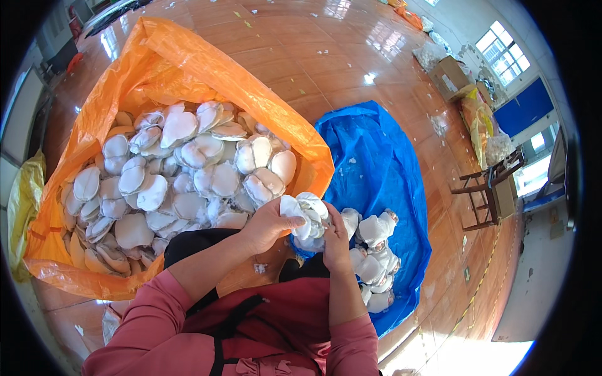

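Note:
In front of my lap, both hands grip a bundle of white, soft, padded pieces [306,216]. My left hand [266,227] pinches its left side, thumb on top. My right hand [337,241] is closed on the right side, its fingertips partly hidden by the bundle. Just left of my hands gapes an orange sack [207,59], filled with many oval white padded pieces [200,150]. A blue sack [401,182] lies spread on the right, with several rounded white bundles [374,263] inside; some show brownish ends.
A wooden chair [492,188] stands at the right, near cardboard boxes [450,78] and filled bags along the wall. A yellow bag [26,213] leans at the far left. White scraps are scattered over the reddish tiled floor [295,62].

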A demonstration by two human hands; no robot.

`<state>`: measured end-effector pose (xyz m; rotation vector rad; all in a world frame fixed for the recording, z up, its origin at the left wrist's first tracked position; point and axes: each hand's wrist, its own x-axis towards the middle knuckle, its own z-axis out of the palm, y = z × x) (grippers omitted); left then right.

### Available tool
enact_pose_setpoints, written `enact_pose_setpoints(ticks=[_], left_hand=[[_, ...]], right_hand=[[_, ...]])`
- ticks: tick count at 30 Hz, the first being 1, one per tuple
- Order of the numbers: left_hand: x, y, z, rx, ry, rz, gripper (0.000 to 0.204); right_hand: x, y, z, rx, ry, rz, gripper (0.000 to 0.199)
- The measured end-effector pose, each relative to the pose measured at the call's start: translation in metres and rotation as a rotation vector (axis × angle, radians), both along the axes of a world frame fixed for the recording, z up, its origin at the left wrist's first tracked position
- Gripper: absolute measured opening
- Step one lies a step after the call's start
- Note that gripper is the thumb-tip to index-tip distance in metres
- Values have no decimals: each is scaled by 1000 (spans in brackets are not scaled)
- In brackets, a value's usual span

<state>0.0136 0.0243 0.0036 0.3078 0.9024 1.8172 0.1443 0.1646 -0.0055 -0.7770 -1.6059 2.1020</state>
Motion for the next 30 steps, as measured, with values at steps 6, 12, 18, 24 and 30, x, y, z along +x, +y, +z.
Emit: enact_pose_setpoints(ticks=[6, 12, 18, 24, 30], left_hand=[[3, 1, 8, -67, 88, 80, 49], [4, 2, 1, -60, 86, 148, 55], [-5, -3, 18, 76, 88, 151, 43], [-26, -18, 17, 147, 98, -97, 33], [-16, -19, -2, 1, -121, -194, 27]], right_hand=[[-3, -4, -5, 111, 10, -27, 46], [-7, -17, -6, 295, -41, -61, 44], [-5, -15, 13, 267, -77, -13, 48], [8, 1, 20, -85, 173, 330, 74], [9, -5, 25, -81, 64, 480, 92]])
